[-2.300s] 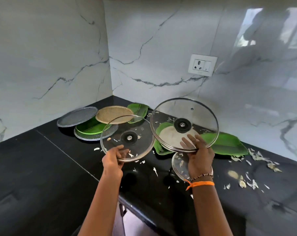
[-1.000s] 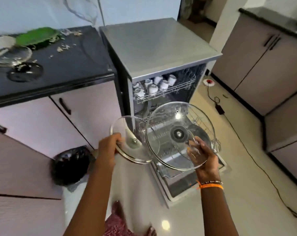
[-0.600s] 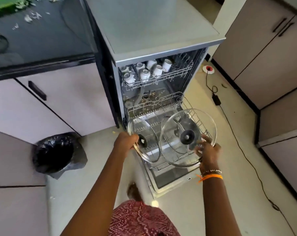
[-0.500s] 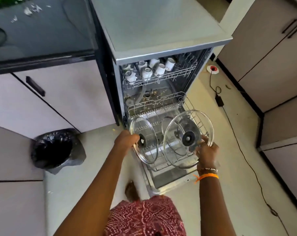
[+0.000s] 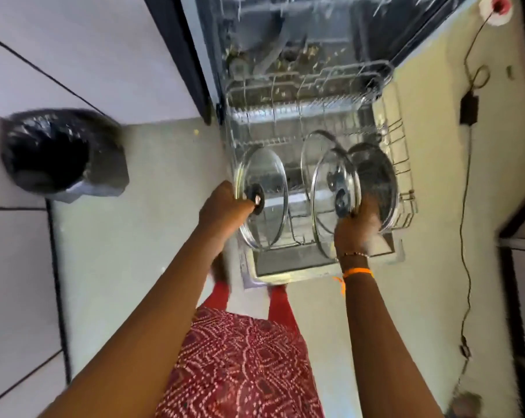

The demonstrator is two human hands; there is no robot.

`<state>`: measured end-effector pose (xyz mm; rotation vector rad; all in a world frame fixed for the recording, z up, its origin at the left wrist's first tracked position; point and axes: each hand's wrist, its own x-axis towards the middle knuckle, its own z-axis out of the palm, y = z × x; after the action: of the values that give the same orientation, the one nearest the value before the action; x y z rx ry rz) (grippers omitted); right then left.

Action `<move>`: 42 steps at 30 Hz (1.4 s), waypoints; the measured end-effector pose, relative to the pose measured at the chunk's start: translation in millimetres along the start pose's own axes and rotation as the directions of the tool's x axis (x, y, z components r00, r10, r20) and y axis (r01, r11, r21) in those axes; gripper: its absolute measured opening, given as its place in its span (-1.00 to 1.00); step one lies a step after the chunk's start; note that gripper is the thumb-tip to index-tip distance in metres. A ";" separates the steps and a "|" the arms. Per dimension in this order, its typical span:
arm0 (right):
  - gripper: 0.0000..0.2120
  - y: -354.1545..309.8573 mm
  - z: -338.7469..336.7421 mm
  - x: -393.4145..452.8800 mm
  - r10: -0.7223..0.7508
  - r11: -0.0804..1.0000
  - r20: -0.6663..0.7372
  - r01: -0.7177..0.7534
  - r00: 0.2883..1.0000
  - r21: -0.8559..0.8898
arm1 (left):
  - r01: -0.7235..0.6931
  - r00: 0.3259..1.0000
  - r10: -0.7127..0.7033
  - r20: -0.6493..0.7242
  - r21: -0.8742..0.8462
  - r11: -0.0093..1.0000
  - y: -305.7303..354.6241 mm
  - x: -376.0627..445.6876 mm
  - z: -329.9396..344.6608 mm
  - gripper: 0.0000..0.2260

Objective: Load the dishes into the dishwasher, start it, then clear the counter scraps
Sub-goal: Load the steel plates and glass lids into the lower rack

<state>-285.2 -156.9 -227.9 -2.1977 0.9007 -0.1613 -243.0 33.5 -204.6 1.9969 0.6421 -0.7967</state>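
- The dishwasher (image 5: 300,40) stands open, its door down flat. The upper rack with white cups, seen half a second ago, is now out of view above the frame.
- The lower rack (image 5: 397,164) is pulled out over the door. It holds a glass lid standing on edge at the back and a dark round dish (image 5: 375,182) at its right side.
- A black bin bag (image 5: 53,152) sits on the floor left of the machine.
- The large glass lid (image 5: 335,203), clear with a dark centre knob, now stands almost edge-on down among the rack wires; before, it faced the camera above them.
- The small glass lid (image 5: 262,200), clear with a black knob, is upright at the rack's left edge.
- The right hand (image 5: 356,227) has its grip closed on the large lid's lower rim.
- The left hand (image 5: 225,206) has its grip closed at the small lid's knob.
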 end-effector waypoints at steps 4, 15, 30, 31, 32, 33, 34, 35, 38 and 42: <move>-0.44 39.4 33.3 19.2 -0.126 0.992 0.030 0.126 0.992 -0.011 | 0.013 0.997 -0.016 -0.077 -0.036 0.999 -27.0 26.6 42.0 -0.77; -0.46 82.1 74.1 22.5 -0.257 0.964 0.059 0.260 0.964 -0.051 | 0.134 0.979 -0.152 -0.134 -0.132 0.982 -66.5 57.2 81.7 -0.80; -0.41 88.2 97.2 31.3 -0.186 0.973 0.176 0.206 0.967 -0.105 | 0.137 0.980 -0.162 -0.112 -0.202 0.970 -74.4 73.8 76.9 -0.84; -0.41 88.7 97.6 32.5 -0.190 0.972 0.179 0.211 0.965 -0.107 | 0.137 0.979 -0.164 -0.118 -0.208 0.968 -75.8 73.4 76.8 -0.83; -0.41 89.3 97.9 34.0 -0.197 0.970 0.180 0.219 0.964 -0.108 | 0.140 0.978 -0.169 -0.123 -0.215 0.967 -77.1 72.5 76.8 -0.82; -0.42 89.9 97.8 35.4 -0.205 0.968 0.183 0.227 0.961 -0.109 | 0.144 0.977 -0.174 -0.126 -0.221 0.965 -78.5 71.5 77.2 -0.81; -0.41 90.3 97.5 36.9 -0.211 0.966 0.188 0.234 0.959 -0.110 | 0.146 0.976 -0.177 -0.127 -0.225 0.963 -79.9 70.3 77.6 -0.81; -0.40 90.5 97.2 38.0 -0.223 0.963 0.192 0.246 0.956 -0.110 | 0.145 0.976 -0.177 -0.127 -0.227 0.963 -81.1 69.3 78.2 -0.82; -0.38 92.4 94.2 34.5 -0.268 0.951 0.191 0.291 0.944 -0.103 | 0.143 0.977 -0.173 -0.125 -0.215 0.966 -85.3 65.1 80.4 -0.81; -0.38 96.3 93.5 15.5 -0.307 0.938 0.223 0.334 0.925 -0.094 | 0.148 0.979 -0.172 -0.109 -0.203 0.968 -92.5 60.0 82.8 -0.80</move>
<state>-292.7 -157.5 -362.8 -2.4215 0.4428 -0.0296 -291.1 15.7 -332.6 1.8439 0.9297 -0.6780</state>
